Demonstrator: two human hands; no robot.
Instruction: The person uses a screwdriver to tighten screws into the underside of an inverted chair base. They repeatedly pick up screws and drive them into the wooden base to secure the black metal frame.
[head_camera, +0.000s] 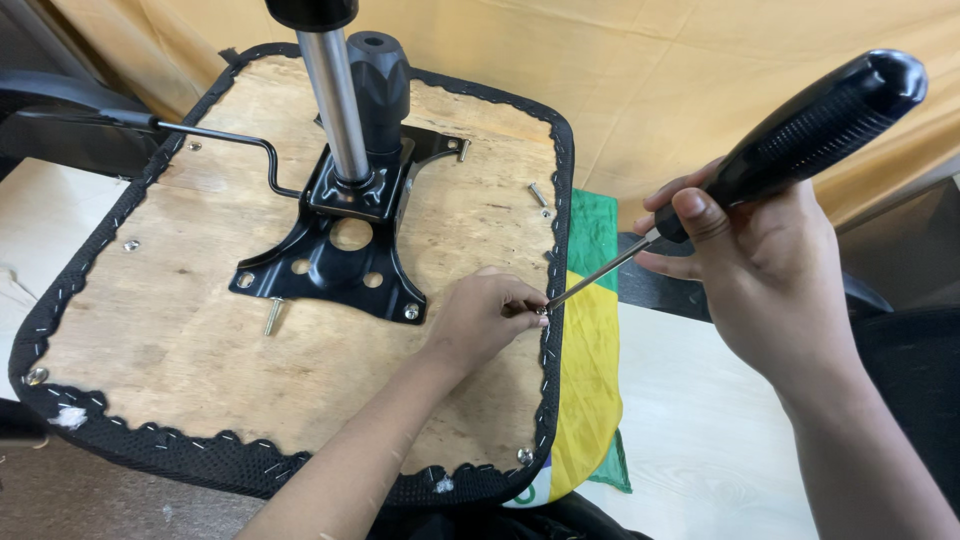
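Currently the right hand is clenched round the black ribbed plastic handle of a long screwdriver, thumb and forefinger pinching the lower end of the handle where the thin steel shaft starts. Shaft runs down and left from that hand to the right edge of the upturned plywood chair seat base, tip meeting a small silver screw right at the edge. Left hand rests on the plywood just left of that screw, fingertips pinched on it, holding it against the tip. Black mesh fabric is stapled all round the rim of the seat base. Black steel mounting plate sits on the plywood up and left of the left hand, with a chrome gas-lift cylinder and a black plastic knob rising from it. Thin bent metal lever rod runs off from the plate to the seat base's left edge. Loose silver bolt lies on the wood just below the plate's left corner; two more loose fasteners lie near the right edge, above the screw. Green and yellow cloth lies just right of the seat base, partly under it, on a pale wooden table. Tan curtain hangs behind.
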